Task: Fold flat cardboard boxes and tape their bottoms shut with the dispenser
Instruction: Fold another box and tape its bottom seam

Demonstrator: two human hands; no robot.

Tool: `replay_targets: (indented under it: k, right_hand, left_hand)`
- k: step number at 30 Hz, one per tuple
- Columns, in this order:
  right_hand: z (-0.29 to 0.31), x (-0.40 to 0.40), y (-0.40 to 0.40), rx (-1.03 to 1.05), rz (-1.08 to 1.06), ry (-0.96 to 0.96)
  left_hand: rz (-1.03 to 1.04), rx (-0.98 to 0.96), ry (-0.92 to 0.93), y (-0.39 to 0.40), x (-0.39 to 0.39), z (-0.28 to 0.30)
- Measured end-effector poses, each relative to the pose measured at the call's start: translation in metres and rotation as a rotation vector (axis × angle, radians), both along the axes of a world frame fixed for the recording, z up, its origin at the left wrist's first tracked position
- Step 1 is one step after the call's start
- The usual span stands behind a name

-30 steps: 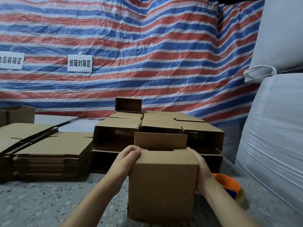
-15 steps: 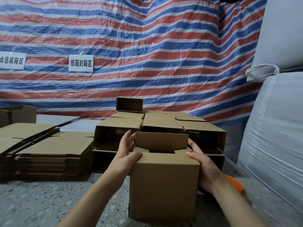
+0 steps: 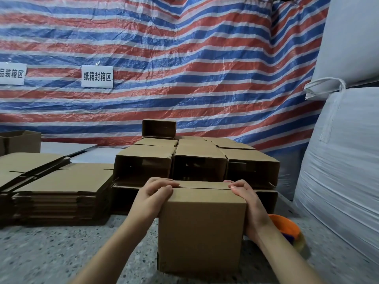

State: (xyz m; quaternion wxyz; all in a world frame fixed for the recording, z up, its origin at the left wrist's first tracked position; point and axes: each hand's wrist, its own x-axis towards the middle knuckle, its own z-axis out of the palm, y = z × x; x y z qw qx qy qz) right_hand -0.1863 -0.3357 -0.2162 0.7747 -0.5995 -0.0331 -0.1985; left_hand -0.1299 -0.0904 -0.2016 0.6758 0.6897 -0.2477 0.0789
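One upright box point(image 3: 200, 232) stands between two hands: left hand point(image 3: 152, 198) and right hand point(image 3: 249, 206) press its flaps down with curled fingers.

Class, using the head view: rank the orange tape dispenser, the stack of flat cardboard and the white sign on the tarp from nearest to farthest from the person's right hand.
1. Orange tape dispenser: just right of the right hand, behind its wrist.
2. Stack of flat cardboard: on the left, past the held box.
3. White sign: high on the striped tarp, far left.

Wall: a striped sheet point(image 3: 184, 58) in red, white and blue, with two white signs point(image 3: 97, 76).
Floor: gray speckled stone point(image 3: 51, 253).
Right side: big white sacks point(image 3: 344, 160).
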Motion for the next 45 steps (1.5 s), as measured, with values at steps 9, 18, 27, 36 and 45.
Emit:
replay_targets:
  k: [9, 18, 27, 36, 45]
  right_hand:
    - [0.009, -0.006, 0.007, -0.05, -0.029, -0.004]
    - [0.012, -0.008, 0.011, -0.072, -0.048, 0.022]
    - [0.023, -0.012, -0.044, -0.689, -0.3, 0.273]
    - [-0.028, -0.014, -0.082, -1.489, -0.559, 0.789]
    - [-0.047, -0.019, -0.087, -1.619, -0.604, 0.713]
  left_hand:
    - [0.377, 0.999, -0.52, -0.01, -0.016, 0.05]
    - [-0.037, 1.237, -0.354, -0.059, 0.01, 0.061]
    - [-0.118, 1.289, -0.287, -0.06, 0.018, 0.057]
    - [-0.095, 1.273, -0.29, -0.06, 0.012, 0.058]
    - [-0.114, 1.247, -0.286, -0.059, 0.01, 0.061]
